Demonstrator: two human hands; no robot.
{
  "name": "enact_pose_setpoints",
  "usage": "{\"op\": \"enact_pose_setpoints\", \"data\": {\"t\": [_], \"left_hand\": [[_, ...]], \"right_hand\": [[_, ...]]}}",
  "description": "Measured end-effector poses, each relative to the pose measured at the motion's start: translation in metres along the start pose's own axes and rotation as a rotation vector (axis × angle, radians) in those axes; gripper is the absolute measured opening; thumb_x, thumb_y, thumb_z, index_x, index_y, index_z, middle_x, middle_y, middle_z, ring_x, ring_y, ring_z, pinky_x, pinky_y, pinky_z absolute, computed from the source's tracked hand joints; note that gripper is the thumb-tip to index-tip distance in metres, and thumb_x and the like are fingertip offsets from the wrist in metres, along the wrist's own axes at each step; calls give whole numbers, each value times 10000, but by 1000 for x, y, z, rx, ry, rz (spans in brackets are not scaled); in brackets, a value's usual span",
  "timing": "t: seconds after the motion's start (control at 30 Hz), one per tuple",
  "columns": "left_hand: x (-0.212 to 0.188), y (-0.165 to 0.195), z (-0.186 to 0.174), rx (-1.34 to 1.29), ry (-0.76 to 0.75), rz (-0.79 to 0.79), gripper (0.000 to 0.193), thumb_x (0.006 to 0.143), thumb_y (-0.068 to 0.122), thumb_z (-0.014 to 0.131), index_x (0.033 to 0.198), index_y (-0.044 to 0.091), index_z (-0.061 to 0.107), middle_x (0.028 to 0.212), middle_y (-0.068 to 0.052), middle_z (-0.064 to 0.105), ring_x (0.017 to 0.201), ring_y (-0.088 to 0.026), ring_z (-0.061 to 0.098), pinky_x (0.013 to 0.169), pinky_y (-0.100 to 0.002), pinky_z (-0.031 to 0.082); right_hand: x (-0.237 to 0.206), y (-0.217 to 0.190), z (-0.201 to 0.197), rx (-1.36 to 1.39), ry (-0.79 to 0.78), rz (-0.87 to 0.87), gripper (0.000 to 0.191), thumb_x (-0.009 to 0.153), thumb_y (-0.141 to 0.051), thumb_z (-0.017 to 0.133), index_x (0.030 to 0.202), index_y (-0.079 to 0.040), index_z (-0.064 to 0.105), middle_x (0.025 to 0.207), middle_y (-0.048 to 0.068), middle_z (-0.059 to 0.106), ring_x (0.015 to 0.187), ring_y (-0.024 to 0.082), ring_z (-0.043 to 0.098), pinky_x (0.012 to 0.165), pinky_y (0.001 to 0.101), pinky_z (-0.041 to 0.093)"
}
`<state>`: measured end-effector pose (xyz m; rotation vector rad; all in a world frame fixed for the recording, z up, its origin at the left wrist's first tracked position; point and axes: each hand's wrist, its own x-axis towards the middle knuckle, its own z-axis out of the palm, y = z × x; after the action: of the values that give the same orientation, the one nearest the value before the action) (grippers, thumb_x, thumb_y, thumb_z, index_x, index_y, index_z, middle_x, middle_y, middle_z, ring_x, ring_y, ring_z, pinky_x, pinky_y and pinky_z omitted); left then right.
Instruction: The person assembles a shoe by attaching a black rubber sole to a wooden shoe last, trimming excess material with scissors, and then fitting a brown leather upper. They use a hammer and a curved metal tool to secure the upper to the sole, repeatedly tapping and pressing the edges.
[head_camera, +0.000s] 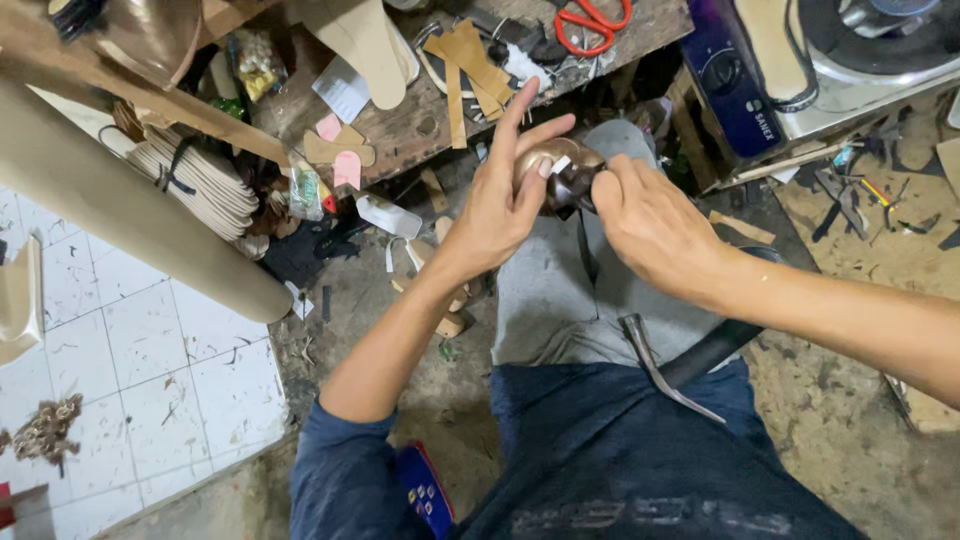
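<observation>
My left hand (505, 195) cups a shiny bronze shoe upper (548, 160) stretched over a form, thumb pressed on its side and index finger raised. My right hand (648, 222) grips the same shoe piece from the right, above my grey-trousered knee. Where the two hands meet, a dark part of the shoe shows. A hammer (690, 365) with a metal head and black handle lies across my lap.
A low wooden bench (420, 120) ahead carries tan leather strips, pink cut pieces and red-handled scissors (590, 25). A blue gas stove (800, 70) stands at the right. A thick cardboard roll (130, 215) and stacked insoles (195, 175) lie left, beside white floor tiles (150, 370).
</observation>
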<state>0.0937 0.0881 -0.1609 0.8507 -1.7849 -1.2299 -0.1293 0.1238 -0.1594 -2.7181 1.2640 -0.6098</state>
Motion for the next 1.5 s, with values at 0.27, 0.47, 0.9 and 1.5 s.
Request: {"op": "enact_pose_setpoints", "data": {"t": [0.27,0.47,0.9,1.5], "left_hand": [[-6,-4,-6,145,56,118,773,1032,-69,428,1690,136,77,1575,-191,498,1367,-307,650,1211,-382,470],[-8,0,2,137,41,87,765,1057,-62,466,1691,126,81,1576,-210,521,1433,-339,600,1217,-384,451],[-16,1,-1,148,71,90,727,1053,-75,428,1668,98,82,1601,-192,520,1552,-346,471,1270,-385,398],[-18,-3,-6,-135,14,-34,679,1106,-49,442,1681,100,113,1560,-177,541,1408,-229,584,1228,-347,435]], "right_hand": [[25,-16,-24,592,229,271,369,853,-30,776,1176,31,609,829,136,591,715,254,587,683,364,499],[43,-9,22,439,446,151,347,820,-9,774,1081,29,549,881,150,554,754,298,608,686,389,499],[16,-12,-44,388,-431,291,252,886,-39,622,1066,51,470,994,258,615,914,453,645,744,517,504],[1,-14,32,143,28,93,294,811,37,639,1039,72,457,1003,275,564,851,478,628,699,542,523]]}}
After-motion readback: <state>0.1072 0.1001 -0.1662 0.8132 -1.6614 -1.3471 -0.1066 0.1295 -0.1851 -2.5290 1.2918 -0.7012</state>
